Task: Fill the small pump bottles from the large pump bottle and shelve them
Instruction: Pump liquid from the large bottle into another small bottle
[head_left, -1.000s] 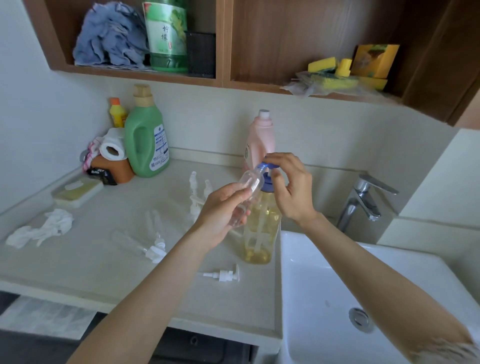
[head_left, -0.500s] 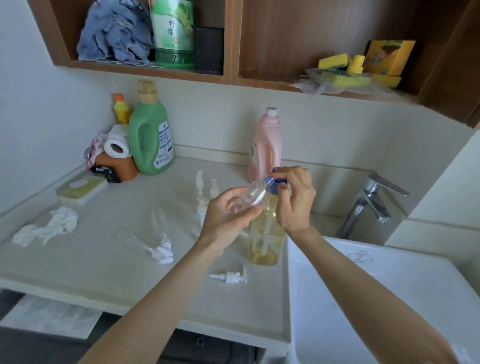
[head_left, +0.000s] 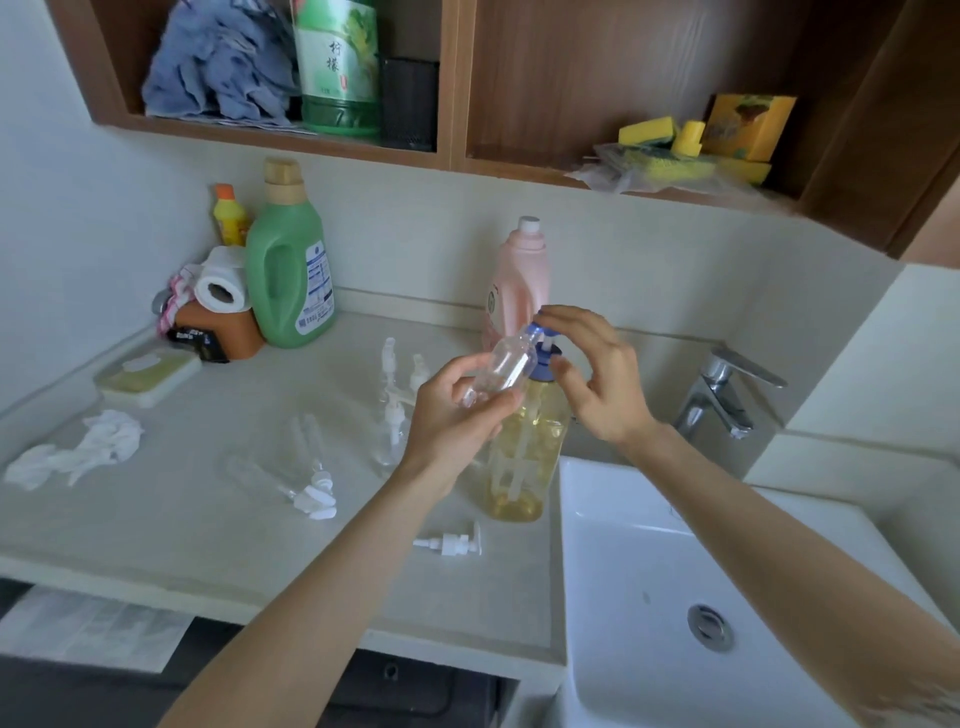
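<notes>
I stand in a home washroom: white ceramic sink (head_left: 649, 519), chrome tap (head_left: 722, 395), green plastic detergent jug (head_left: 288, 280), white toilet-paper roll (head_left: 221, 288), brown wooden wall shelf (head_left: 452, 83).

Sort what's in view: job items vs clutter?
Job: small clear bottle held in left hand; large pump bottle under right hand; loose pump head; spare small bottles.

Clutter: green jug, pink bottle, toilet roll, faucet.

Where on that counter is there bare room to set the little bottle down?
Bare patches: the front strip between the crumpled tissue and the loose pump head, and the back stretch between the green jug and pink bottle. The middle, around the small bottles, is crowded.
</notes>
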